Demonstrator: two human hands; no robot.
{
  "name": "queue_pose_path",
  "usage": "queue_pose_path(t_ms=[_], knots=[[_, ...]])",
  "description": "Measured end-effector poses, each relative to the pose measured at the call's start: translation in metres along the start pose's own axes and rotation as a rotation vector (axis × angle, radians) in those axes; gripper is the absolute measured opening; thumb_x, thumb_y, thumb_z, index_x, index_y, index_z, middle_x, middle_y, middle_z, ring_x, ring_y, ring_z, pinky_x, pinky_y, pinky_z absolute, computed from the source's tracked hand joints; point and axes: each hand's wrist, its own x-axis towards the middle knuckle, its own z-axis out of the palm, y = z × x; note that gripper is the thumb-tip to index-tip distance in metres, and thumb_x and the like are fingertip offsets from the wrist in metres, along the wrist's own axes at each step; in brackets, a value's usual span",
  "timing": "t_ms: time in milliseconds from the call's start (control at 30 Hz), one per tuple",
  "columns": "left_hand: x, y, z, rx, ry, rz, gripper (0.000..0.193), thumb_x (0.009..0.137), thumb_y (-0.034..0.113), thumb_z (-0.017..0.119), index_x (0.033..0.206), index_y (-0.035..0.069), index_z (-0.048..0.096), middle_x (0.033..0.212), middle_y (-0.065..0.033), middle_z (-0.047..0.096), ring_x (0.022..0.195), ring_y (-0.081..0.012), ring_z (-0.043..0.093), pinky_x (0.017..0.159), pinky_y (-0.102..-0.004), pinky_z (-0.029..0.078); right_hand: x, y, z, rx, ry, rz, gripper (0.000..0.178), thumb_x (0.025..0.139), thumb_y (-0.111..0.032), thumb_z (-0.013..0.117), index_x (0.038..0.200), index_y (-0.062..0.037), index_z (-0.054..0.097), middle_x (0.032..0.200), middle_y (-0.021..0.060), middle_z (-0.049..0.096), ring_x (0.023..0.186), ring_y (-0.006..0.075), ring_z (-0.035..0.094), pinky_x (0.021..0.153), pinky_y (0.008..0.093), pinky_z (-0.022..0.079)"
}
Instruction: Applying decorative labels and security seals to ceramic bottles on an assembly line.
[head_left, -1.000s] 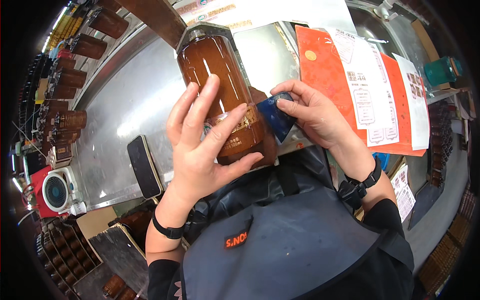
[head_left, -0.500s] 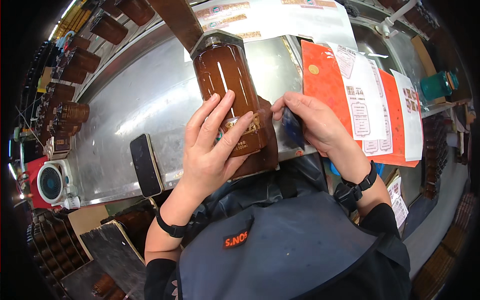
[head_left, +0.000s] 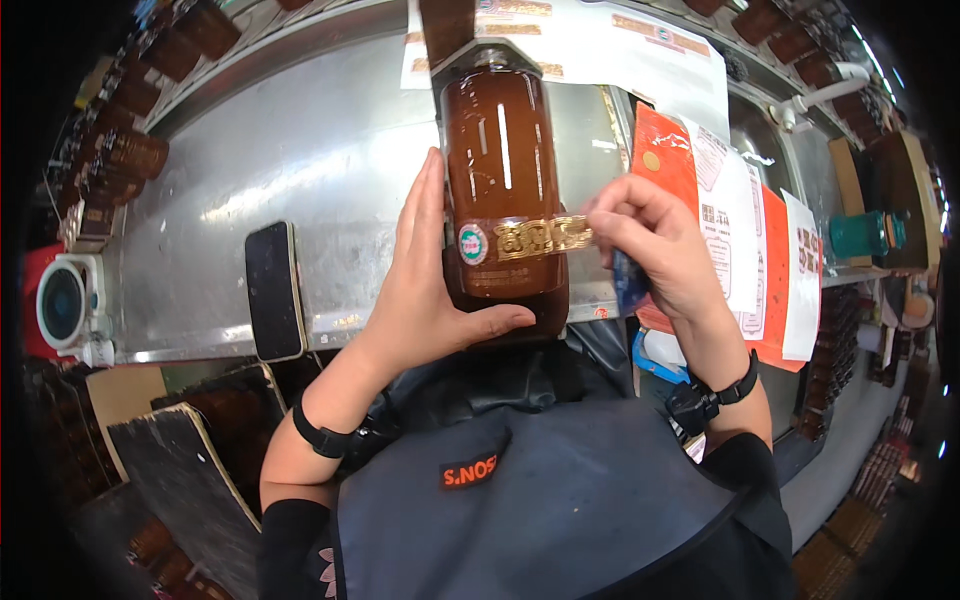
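While a small white fan (head_left: pixel 62 303) sits far off on my left, a black phone (head_left: pixel 274 290) lies near me on the shiny metal table (head_left: pixel 330 170). Next comes my left hand (head_left: pixel 428 285), along the left side of the big brown bottle (head_left: pixel 500 150). Its fingers are close together and point away from me, and its thumb sticks out to the right, over the bottom end of the bottle. I can't tell how hard I press.

The bottle is right in front of me, its long way running from my belly to the far side, with the neck away from me. A gold strip (head_left: pixel 545 236) goes across it, side to side, low down near the bottom end. A round green mark (head_left: pixel 472 243) is on the bottle to the left of the gold.

The strip's right end reaches past the bottle's right edge, into my right hand (head_left: pixel 650 238). My right thumb and finger pinch that end, so this hand is the nearer one to it. A blue scraper (head_left: pixel 628 285) hangs under the same fingers. Further right are red sheets (head_left: pixel 663 150).
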Motion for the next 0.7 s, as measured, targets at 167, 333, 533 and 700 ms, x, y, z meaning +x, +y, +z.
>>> queue_pose_path(t_ms=[167,333,533,700], knots=[[0.003,-0.004,0.009,-0.537,0.058,-0.232,0.089,0.088,0.029,0.069,0.146,-0.009,0.014,0.143,-0.0275,0.035,0.131,-0.0317,0.043,0.108,-0.0376,0.035,-0.015,-0.026,0.011,-0.090,-0.010,-0.025,0.008,0.089,-0.008,0.064,0.093,-0.0033,0.059,0.077,-0.0019,0.060,0.068,0.0030,0.055,0.060,0.0187,0.043],[0.013,0.000,0.013,-0.510,0.106,-0.236,0.088,0.087,0.029,0.070,0.144,-0.014,0.018,0.139,-0.0278,0.040,0.129,-0.0319,0.045,0.106,-0.0355,0.037,-0.022,-0.043,0.026,-0.075,0.008,-0.071,0.017,0.088,-0.001,0.063,0.103,-0.0026,0.056,0.082,-0.0002,0.062,0.067,0.0035,0.055,0.056,0.0181,0.043],[0.010,-0.001,0.010,-0.494,0.045,-0.204,0.080,0.091,0.011,0.063,0.148,-0.010,0.011,0.143,-0.0187,0.038,0.130,-0.0217,0.042,0.107,-0.0336,0.035,-0.020,-0.030,0.012,-0.090,0.044,-0.078,0.019,0.088,-0.002,0.062,0.106,-0.0029,0.056,0.085,-0.0001,0.062,0.072,0.0044,0.055,0.064,0.0188,0.044],[0.012,0.004,0.011,-0.604,0.043,-0.189,0.080,0.090,0.006,0.064,0.148,-0.009,0.011,0.144,-0.0184,0.038,0.130,-0.0214,0.041,0.108,-0.0338,0.034,-0.016,-0.010,0.005,-0.063,0.084,-0.021,0.019,0.088,-0.003,0.064,0.106,-0.0037,0.056,0.085,-0.0008,0.062,0.074,0.0038,0.054,0.067,0.0188,0.042]])
